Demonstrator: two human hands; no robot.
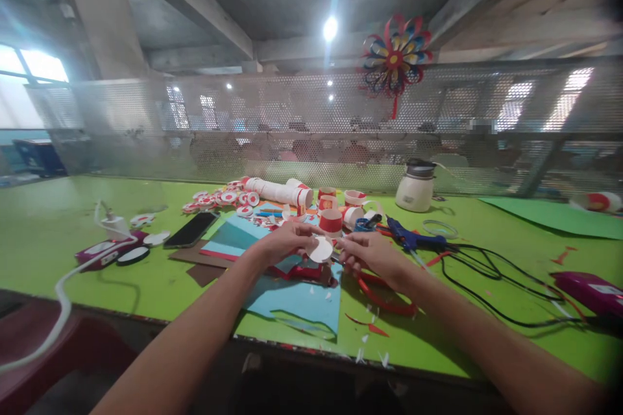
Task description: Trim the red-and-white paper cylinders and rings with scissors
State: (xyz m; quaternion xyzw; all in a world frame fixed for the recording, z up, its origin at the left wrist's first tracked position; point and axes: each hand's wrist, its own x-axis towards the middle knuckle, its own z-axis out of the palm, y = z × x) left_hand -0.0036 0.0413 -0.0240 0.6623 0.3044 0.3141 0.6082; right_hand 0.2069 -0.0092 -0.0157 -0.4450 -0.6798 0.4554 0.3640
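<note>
My left hand (292,241) pinches a small white paper disc (321,249) by its upper left edge. Close to the disc's right edge is my right hand (367,256), its thumb and fingertips drawn together. A grey metal piece shows under those fingers, and the red handles of a pair of scissors (389,301) stick out below the palm; the grip itself is partly hidden. Beneath both hands lie light blue paper sheets (296,298) and a dark red piece (311,272). Just behind the disc stands a red and white paper cup (331,222).
Red and white discs (219,199), a stacked cup tube (277,191) and more cut cups fill the back. A phone (191,230) and power strip (111,249) lie left. A blue glue gun (413,237) with black cables (491,266) and a white jar (415,191) stand right.
</note>
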